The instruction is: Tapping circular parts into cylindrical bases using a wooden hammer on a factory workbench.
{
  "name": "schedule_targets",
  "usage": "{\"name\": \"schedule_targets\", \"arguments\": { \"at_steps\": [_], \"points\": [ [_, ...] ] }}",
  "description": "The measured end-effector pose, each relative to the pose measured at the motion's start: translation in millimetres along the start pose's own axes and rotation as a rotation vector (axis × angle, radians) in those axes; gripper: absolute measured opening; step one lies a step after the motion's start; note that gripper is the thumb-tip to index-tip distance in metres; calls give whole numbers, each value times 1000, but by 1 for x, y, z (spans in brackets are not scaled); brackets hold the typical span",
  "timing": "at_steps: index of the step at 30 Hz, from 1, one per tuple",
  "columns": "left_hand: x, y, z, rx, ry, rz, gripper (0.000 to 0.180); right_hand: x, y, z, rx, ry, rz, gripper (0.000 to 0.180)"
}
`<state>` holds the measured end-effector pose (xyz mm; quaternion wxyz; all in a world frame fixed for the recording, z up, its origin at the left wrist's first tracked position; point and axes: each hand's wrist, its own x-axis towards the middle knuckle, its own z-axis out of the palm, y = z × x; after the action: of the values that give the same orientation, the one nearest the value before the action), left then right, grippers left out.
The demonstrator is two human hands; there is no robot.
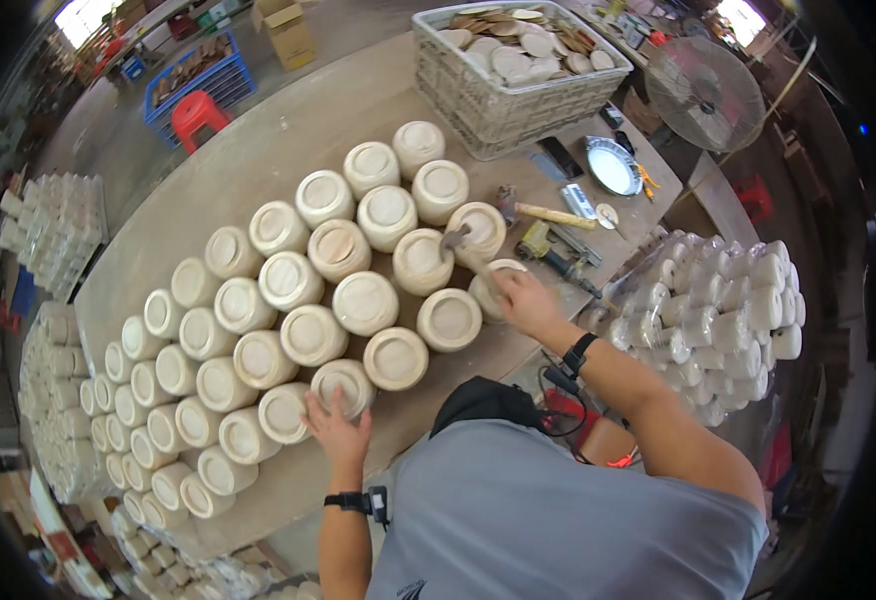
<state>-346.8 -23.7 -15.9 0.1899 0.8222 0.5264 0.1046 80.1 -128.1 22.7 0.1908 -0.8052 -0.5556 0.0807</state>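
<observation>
Rows of pale wooden pots (366, 303), each with a round disc set in its top, stand close together across the table. In my right hand (530, 303) is a hammer (455, 238), my fingers wrapped round its handle and slightly blurred. The hammer's head is over the pots at the right end of the rows; whether it touches one I cannot tell. My left hand (338, 425) lies with fingers spread on the side and rim of a near-edge pot (344, 385). Part of the pot beside my right hand is hidden by it.
A crate (503, 110) of wooden discs stands at the far edge. To the right lie a second hammer (553, 214), a nail gun (548, 250) and a foil-like dish (614, 165). Beyond are a fan (705, 95) and wrapped stacks of pale cylinders (713, 320).
</observation>
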Motion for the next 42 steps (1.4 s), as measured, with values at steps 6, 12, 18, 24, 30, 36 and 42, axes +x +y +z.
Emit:
{"name": "schedule_targets", "arguments": {
  "at_steps": [6, 12, 18, 24, 30, 36, 42],
  "points": [
    [-1, 5, -11, 63, -39, -61, 83, 55, 115, -20, -172, 343, 209, 49],
    [-11, 8, -18, 54, -38, -143, 91, 92, 214, -29, -323, -249, 453, 46],
    [-3, 27, -31, 120, -66, -186, 108, 117, 233, -33, -218, -426, 377, 33],
    [6, 29, -21, 142, -39, -270, 121, 102, 201, -57, -30, -67, 276, 34],
    [10, 22, -16, 115, -26, -291, 127, 39, 47, -62, 747, -295, 110, 19],
    [11, 15, -10, 57, -22, -305, 132, 14, -98, -14, 807, -630, -364, 47],
    [18, 17, -2, 38, 7, -313, 132, 9, -148, 9, 620, -626, -462, 56]
  ]
}}
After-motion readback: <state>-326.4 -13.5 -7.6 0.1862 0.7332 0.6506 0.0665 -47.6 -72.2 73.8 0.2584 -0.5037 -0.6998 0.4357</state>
